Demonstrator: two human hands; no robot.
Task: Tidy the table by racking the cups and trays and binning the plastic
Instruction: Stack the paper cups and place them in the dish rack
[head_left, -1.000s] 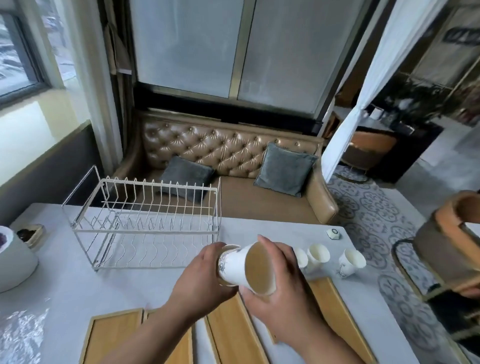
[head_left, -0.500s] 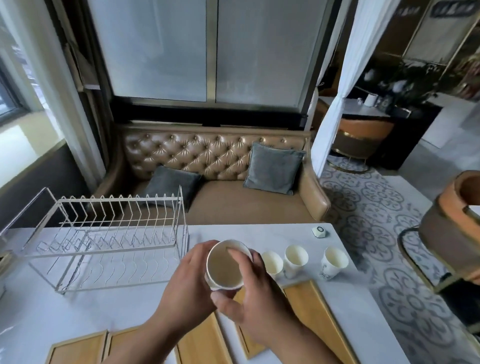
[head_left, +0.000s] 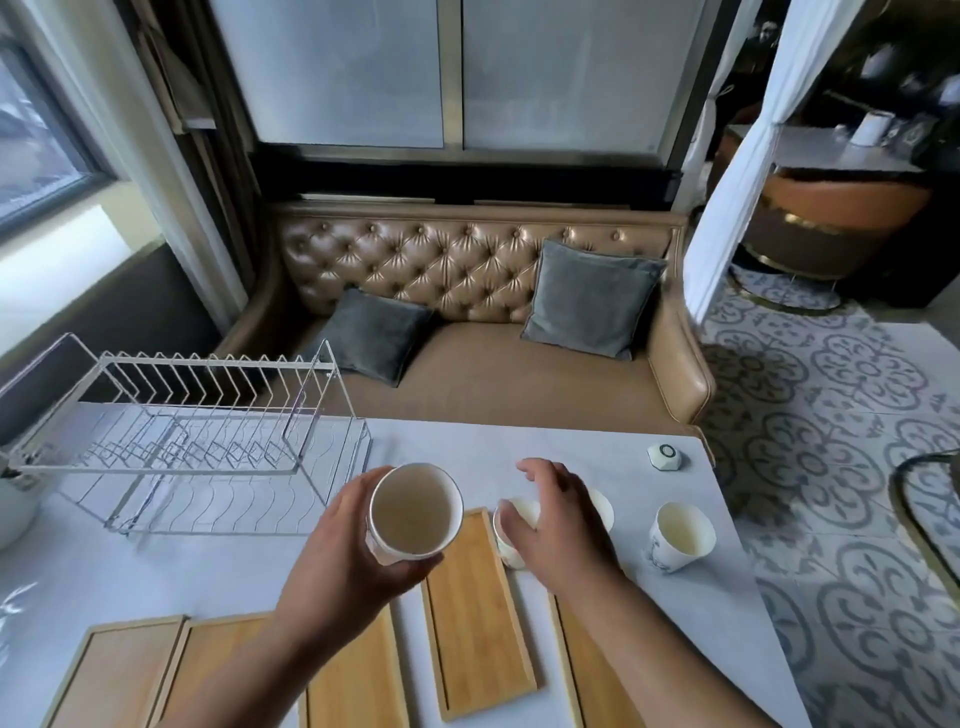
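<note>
White cup (head_left: 415, 512) in left hand (head_left: 345, 564); print unreadable.

The cup (head_left: 415, 509) at the centre is white outside with a pale cream inside. At three o'clock from it, another white cup (head_left: 679, 536) carries a dark blue line drawing on its side. The trays (head_left: 477, 613) toward six o'clock are honey-yellow bamboo with lighter rims, on a pale grey table (head_left: 208, 577). The rack (head_left: 187, 441) at nine o'clock is white wire. At twelve o'clock the sofa (head_left: 478, 270) is bronze-tan, diamond-tufted, with grey-blue cushions (head_left: 592, 299). The floor (head_left: 841, 415) at three o'clock has grey scrollwork medallions on white.
</note>
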